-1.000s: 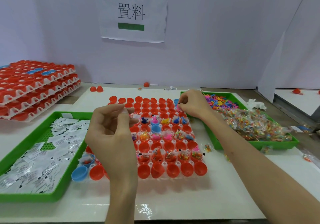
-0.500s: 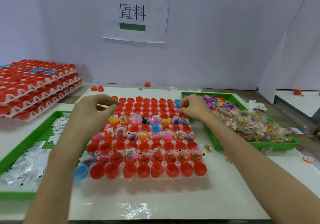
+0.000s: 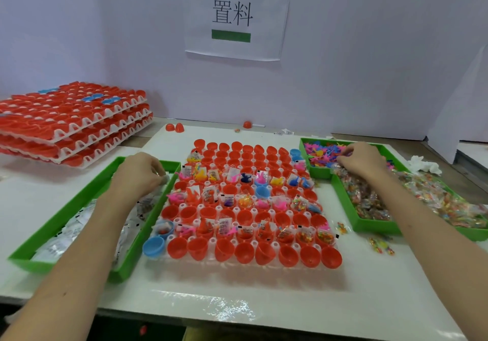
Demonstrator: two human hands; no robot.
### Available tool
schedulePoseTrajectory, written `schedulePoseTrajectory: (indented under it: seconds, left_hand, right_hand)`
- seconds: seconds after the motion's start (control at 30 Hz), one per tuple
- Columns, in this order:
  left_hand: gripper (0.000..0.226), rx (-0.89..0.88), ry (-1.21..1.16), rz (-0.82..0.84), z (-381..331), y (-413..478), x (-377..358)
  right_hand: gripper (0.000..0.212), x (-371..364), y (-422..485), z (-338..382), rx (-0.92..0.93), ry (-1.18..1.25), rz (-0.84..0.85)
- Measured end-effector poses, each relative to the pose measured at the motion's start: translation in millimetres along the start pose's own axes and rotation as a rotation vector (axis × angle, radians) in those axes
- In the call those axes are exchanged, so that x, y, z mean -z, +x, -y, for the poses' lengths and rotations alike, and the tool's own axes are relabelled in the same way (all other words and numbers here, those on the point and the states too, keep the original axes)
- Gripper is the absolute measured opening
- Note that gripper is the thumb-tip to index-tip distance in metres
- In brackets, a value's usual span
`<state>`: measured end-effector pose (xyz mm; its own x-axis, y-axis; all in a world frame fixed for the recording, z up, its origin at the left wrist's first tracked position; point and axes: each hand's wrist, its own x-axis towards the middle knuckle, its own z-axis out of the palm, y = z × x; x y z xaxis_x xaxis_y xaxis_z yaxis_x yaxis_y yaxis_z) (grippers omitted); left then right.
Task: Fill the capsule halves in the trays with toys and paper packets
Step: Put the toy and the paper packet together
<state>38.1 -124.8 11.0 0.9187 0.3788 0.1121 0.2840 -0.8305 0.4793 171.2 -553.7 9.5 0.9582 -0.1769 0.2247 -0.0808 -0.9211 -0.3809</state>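
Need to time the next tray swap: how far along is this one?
Done: three rows of the capsule tray hold toys and paper packets. In hand: the left hand is at the packet tray, the right hand at the toy bin. Left: the rows between, plus front and back rows, sit empty; over half remains.

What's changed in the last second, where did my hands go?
The left hand moved left off the capsule tray to the green tray of paper packets, fingers curled among them. The right hand moved right to the green toy tray. Whether either holds anything is too blurred to tell. The capsule tray and the stacked trays stayed put.
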Motion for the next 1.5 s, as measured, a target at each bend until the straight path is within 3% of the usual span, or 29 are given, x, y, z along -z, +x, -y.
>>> schedulePoseTrajectory:
  seconds: [0.07,0.2,0.3,0.43,0.5,0.63,0.8,0.97,1.1,1.23,1.33,1.43,1.5]
  left_hand:
    - [0.024,0.011,-0.002,-0.027,1,-1,1]
    - [0.017,-0.005,-0.098,-0.159,7,0,-1]
    - [0.018,-0.018,-0.197,-0.228,6,-1,1]
    - [0.006,-0.099,-0.333,-0.391,-7,-5,8]
    - [0.017,-0.170,-0.430,-0.431,-23,-13,15]
    - [0.015,-0.327,-0.808,-0.284,-79,-44,21]
    - [0.013,-0.391,-1.152,-0.126,-150,-95,9]
    - [0.016,-0.373,-1.371,-0.097,-180,-131,-9]
    - [0.021,-0.404,-1.361,-0.033,-188,-148,-22]
    - [0.019,-0.410,-1.394,0.089,-190,-155,-25]
    - [0.015,-0.430,-1.358,0.077,-186,-157,-27]
    - [0.017,-0.389,-1.374,0.070,-179,-156,-30]
    - [0.017,-0.370,-1.373,0.073,-174,-154,-32]
  right_hand:
    - [0.007,2,-1,2,0.021,0.031,-0.027]
    - [0.022,3,-5,10,0.033,0.062,-0.056]
    - [0.009,6,-4,11,0.029,0.126,-0.140]
    - [0.009,23,-7,20,0.090,0.355,-0.225]
    - [0.009,38,-18,32,0.131,0.555,-0.175]
    - [0.010,64,-69,65,0.248,1.069,-0.047]
    - [0.015,79,-142,92,0.340,1.380,-0.025]
    - [0.023,74,-183,89,0.328,1.390,-0.034]
    - [0.012,77,-189,79,0.351,1.357,-0.110]
    - [0.015,77,-190,71,0.361,1.241,-0.227]
    - [0.012,74,-190,69,0.375,1.187,-0.212]
    - [0.011,67,-179,55,0.201,1.211,-0.376]
    - [0.018,62,-170,33,0.042,1.067,-0.525]
